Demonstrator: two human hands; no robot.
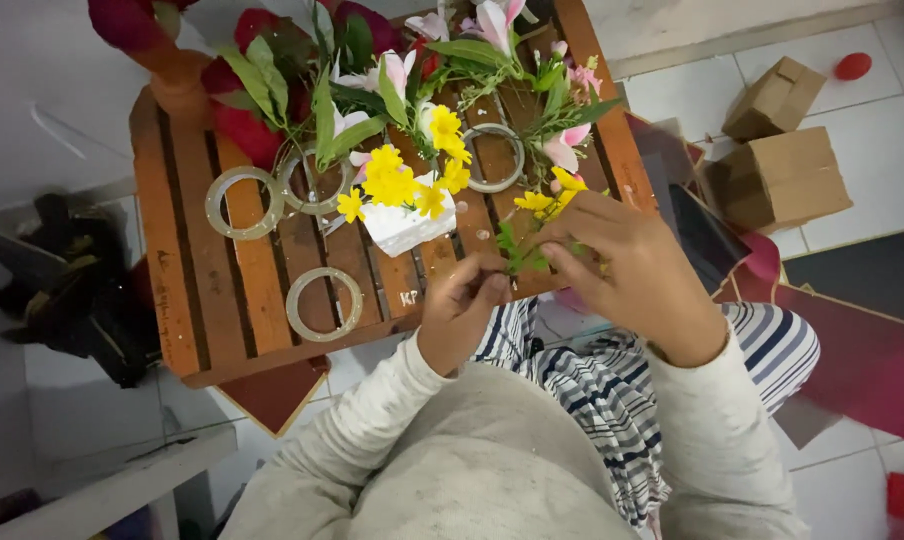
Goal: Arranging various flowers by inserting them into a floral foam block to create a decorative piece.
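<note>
Sleeves: pale grey, nearest the lens, both arms reaching forward over a lap in striped cloth.
Left hand [464, 300]: fingers pinched narrow on the lower stem of a small yellow flower sprig [532, 228], steadying it from below.
Right hand [627, 262]: curled over the same sprig near its green leaves, fingertips closed on it; both hands hold it just above the near edge of the slatted wooden worktop [187, 300].
White foam block [404, 225]: on the slats, yellow blooms stuck upright in it, just left of the hands.
Rings [324, 303]: four pale hoops lying flat, apart from the hands.
Pink and red flowers [392, 60]: heaped at the far edge.
Cardboard boxes [782, 170]: on the tiled floor, right, well apart.
</note>
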